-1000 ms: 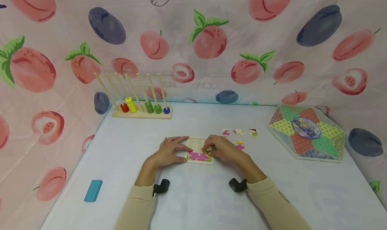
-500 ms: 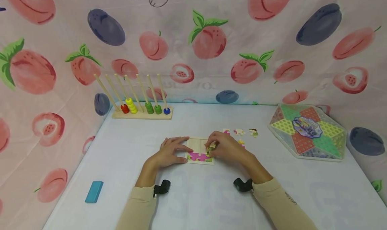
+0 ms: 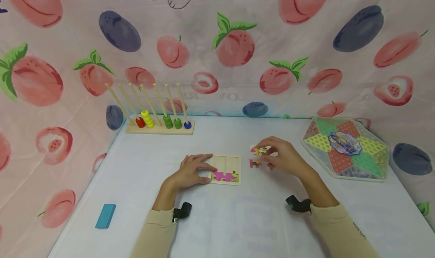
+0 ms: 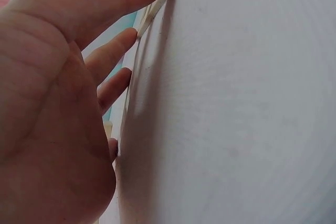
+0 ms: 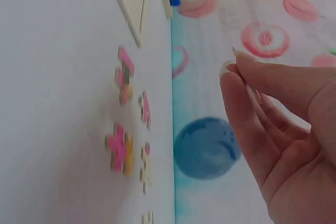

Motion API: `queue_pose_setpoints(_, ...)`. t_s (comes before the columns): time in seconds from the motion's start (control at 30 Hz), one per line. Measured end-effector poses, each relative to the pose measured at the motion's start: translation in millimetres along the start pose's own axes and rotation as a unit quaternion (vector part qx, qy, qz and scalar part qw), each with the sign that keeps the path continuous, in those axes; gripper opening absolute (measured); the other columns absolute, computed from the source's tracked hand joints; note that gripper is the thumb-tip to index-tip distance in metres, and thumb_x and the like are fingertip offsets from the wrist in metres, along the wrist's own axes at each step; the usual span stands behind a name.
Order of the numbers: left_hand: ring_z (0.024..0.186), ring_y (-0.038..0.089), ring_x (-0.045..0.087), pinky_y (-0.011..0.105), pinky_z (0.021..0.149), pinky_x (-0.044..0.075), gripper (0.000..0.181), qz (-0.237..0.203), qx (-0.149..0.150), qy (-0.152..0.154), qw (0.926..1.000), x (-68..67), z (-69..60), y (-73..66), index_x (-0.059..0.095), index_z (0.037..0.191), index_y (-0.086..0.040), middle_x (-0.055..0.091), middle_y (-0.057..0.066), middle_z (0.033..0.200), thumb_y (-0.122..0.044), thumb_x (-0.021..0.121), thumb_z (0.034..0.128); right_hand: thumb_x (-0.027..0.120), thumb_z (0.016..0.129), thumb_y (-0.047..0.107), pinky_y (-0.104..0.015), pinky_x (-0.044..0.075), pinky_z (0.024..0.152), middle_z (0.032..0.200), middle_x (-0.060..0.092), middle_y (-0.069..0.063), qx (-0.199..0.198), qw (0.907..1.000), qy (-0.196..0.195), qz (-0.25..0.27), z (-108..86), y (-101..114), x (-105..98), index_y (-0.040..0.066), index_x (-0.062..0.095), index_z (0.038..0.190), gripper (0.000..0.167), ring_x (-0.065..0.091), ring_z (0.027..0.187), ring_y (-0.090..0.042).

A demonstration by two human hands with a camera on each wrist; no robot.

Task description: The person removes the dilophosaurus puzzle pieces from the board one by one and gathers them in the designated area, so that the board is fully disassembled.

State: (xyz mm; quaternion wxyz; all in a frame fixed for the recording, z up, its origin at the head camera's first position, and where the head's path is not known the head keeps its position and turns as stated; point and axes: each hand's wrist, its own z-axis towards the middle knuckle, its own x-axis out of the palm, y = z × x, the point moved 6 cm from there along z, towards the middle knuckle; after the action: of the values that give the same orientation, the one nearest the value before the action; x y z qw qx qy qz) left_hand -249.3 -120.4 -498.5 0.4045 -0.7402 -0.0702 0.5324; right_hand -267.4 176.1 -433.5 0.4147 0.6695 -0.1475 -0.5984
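My left hand (image 3: 188, 170) rests at the left side of a wooden puzzle tray (image 3: 239, 160), its fingers spread and fairly straight against the tray; in the left wrist view the thumb (image 4: 105, 1) touches the tray's edge. Pink and green pieces (image 3: 222, 176) fill the tray's lower part, and bare wood shows above. Right of the tray, my right hand (image 3: 283, 157) pinches a small yellow-green puzzle piece (image 3: 262, 151) between thumb and index finger. That piece is mostly hidden in the right wrist view, where the fingertips (image 5: 227, 72) meet.
Loose pieces lie under and beside the right hand, among them a pink and dark one (image 3: 254, 163) and a pink and yellow one (image 5: 118, 148). A bead abacus (image 3: 159, 129) stands at the back left, a hexagonal box (image 3: 344, 148) at the right, a blue block (image 3: 105, 216) at the left.
My right hand has lifted off the tray and moved right with the puzzle piece, uncovering the tray's right side and a pink and dark piece. My left hand has stayed put.
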Motion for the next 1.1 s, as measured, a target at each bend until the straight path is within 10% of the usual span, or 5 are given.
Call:
queue_pose_setpoints(0.57,0.153,0.036,0.028,0.071,0.124,-0.002,0.033,-0.007,-0.012,-0.006,0.9999,-0.2,-1.1,-2.0,0.077,0.119,-0.025,0.042,0.003,0.164,-0.022,0.080,0.0871,0.079,0.089,0.018,-0.024,0.060,0.067,0.115,0.075,-0.020,0.146,0.9893,0.007,-0.004,-52.9,-76.4,-37.5,0.005,0.073,0.119,0.033,0.076,0.082,-0.014)
queue_pose_setpoints(1.1,0.154,0.036,0.028,0.070,0.124,-0.002,0.035,-0.006,-0.008,-0.002,1.0000,-1.6,-1.8,-1.6,0.076,0.121,-0.025,0.041,0.002,0.165,-0.022,0.079,0.0871,0.075,0.091,0.022,-0.024,0.052,0.057,0.091,0.077,-0.011,0.194,0.9788,-0.008,-0.065,-46.0,-98.6,-34.6,0.002,0.075,0.109,0.027,0.066,0.066,-0.010)
